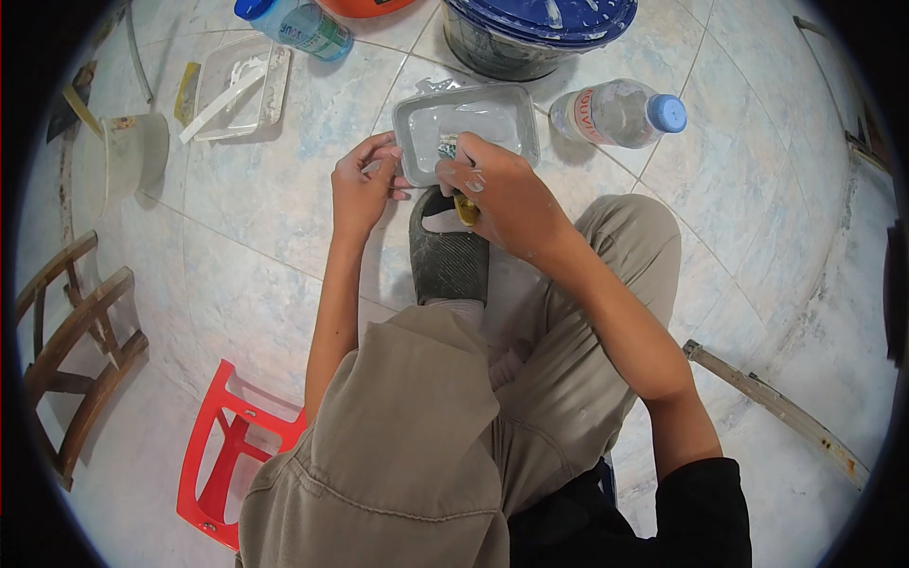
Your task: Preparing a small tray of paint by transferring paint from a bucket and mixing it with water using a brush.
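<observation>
A shallow grey plastic tray point(530, 142) sits on the tiled floor, with whitish paint-like liquid inside. My left hand point(367, 180) grips its near left side, thumb at the rim and fingers curled lower down. Over the tray's near edge, my right hand point(497, 189) is closed round a paintbrush point(465, 210). The brush's yellow handle end pokes out below the fist, while its head reaches into the tray, partly hidden by my fingers. White smears mark the right hand's fingers. Just below the tray is a dark slipper point(449, 260) on my foot.
Beyond the tray stands a bucket with a blue, paint-spotted lid point(559, 17). A clear bottle with blue cap point(620, 114) lies right; a blue bottle point(303, 28) and white tray point(270, 104) lie left. A red plastic chair point(204, 464) and wooden frame point(80, 350) are near left.
</observation>
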